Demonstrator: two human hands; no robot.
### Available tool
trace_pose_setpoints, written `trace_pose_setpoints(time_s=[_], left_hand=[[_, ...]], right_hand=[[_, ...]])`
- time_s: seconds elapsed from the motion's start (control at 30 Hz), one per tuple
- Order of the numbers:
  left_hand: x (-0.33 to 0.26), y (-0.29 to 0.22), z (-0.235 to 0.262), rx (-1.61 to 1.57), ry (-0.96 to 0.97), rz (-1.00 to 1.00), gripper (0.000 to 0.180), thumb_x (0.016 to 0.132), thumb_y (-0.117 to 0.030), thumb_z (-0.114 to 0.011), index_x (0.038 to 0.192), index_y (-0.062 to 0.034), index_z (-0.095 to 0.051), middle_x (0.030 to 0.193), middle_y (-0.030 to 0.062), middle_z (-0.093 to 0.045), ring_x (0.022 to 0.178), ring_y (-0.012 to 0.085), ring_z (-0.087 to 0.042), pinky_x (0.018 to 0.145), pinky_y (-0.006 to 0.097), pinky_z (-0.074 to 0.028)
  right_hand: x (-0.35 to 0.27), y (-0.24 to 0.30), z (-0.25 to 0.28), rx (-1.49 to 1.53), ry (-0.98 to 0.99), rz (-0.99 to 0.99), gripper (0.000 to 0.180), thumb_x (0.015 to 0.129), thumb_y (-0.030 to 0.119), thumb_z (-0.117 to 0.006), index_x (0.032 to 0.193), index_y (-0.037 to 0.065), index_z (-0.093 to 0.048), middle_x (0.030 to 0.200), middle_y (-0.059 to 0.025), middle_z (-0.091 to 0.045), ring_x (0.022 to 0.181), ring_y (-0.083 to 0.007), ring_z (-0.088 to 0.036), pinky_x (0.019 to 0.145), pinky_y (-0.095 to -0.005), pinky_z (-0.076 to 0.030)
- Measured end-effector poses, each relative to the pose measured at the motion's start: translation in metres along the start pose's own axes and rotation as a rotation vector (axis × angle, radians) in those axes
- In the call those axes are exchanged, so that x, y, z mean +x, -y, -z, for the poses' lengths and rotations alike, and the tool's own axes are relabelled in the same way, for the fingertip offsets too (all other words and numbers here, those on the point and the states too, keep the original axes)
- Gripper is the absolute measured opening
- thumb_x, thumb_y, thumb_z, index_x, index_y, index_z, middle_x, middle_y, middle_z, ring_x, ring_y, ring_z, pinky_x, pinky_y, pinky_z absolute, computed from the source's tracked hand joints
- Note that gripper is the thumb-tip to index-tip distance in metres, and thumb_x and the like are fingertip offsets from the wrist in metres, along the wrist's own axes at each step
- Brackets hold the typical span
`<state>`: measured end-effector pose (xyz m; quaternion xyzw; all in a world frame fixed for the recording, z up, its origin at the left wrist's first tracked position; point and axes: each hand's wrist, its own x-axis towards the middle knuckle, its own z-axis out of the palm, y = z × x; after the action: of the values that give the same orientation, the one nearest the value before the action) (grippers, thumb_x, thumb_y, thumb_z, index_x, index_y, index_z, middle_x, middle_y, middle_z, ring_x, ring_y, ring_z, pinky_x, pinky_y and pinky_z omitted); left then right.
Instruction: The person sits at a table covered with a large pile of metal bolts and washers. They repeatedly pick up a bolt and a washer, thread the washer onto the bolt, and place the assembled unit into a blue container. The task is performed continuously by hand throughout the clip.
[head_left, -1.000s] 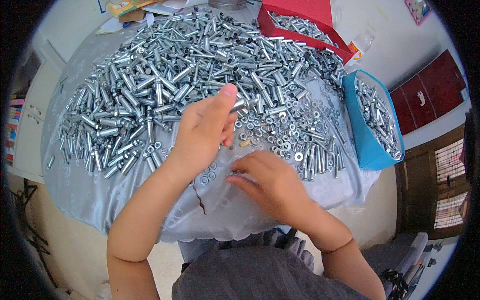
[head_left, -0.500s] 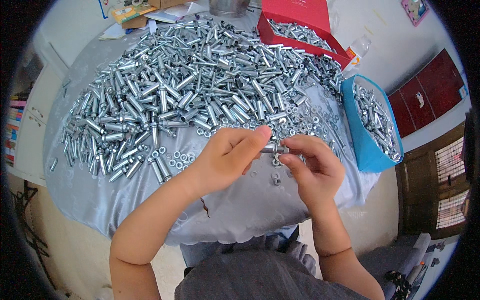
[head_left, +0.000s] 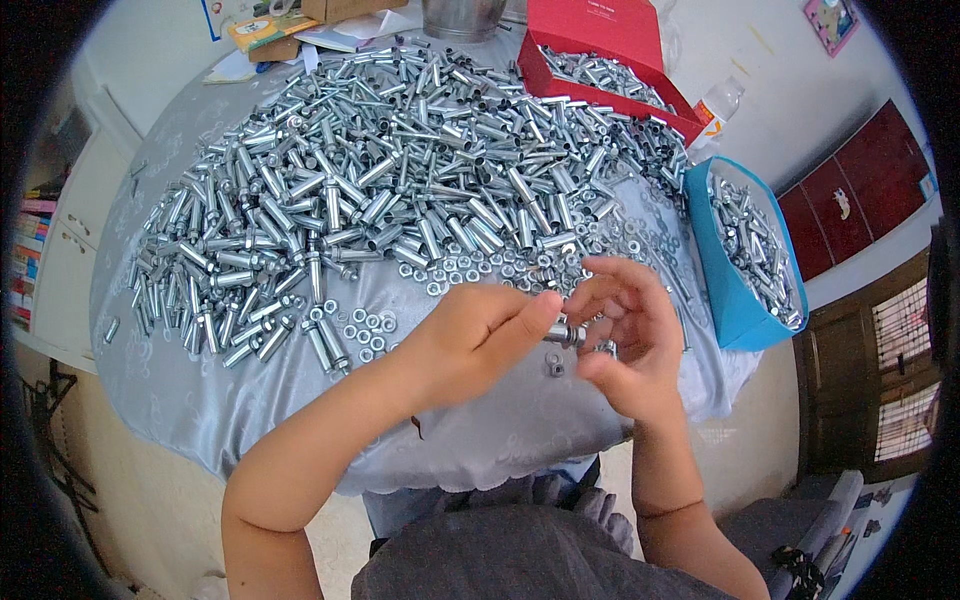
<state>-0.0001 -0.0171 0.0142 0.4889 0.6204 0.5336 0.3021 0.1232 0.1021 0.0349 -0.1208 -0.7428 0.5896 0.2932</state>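
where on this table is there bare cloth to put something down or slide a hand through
Bare grey tablecloth runs along the near edge, between the pile of metal sleeves and the table's rim, widest at the near left. The far left edge is also bare. The centre, loose nuts, red box and blue bin crowd the rest.

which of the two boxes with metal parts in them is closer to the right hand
The blue box, at the table's right edge just beyond the right hand. The red box sits at the far side, behind the heap of metal sleeves.

A short silver metal sleeve [head_left: 566, 333] lies level, pinched between fingertips.
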Motion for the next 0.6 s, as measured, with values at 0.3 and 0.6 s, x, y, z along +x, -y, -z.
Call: trace_pose_setpoints(time_s=[0.3, 0.6], left_hand=[[-0.001, 0.002, -0.007, 0.021, -0.081, -0.054, 0.046, 0.091, -0.030, -0.042, 0.060, 0.0033, -0.049, 0.048, 0.0126, -0.043, 0.044, 0.0150, -0.037, 0.044, 0.033, -0.033], [0.000, 0.002, -0.005, 0.012, -0.149, -0.085, 0.045, 0.090, -0.027, -0.044, 0.057, 0.0037, -0.047, 0.045, 0.0126, -0.042, 0.043, 0.0129, -0.035, 0.042, 0.033, -0.031]], right_hand=[[-0.002, 0.003, 0.008, -0.140, 0.186, -0.055, 0.027, 0.069, 0.009, -0.072, 0.091, 0.000, -0.059, 0.079, -0.0080, -0.061, 0.065, -0.0122, -0.058, 0.051, -0.0201, -0.044], [0.002, 0.013, 0.010, -0.381, 0.270, 0.165, 0.027, 0.070, 0.010, -0.071, 0.092, 0.002, -0.058, 0.074, -0.0078, -0.059, 0.058, -0.0138, -0.054, 0.050, -0.0237, -0.044]])
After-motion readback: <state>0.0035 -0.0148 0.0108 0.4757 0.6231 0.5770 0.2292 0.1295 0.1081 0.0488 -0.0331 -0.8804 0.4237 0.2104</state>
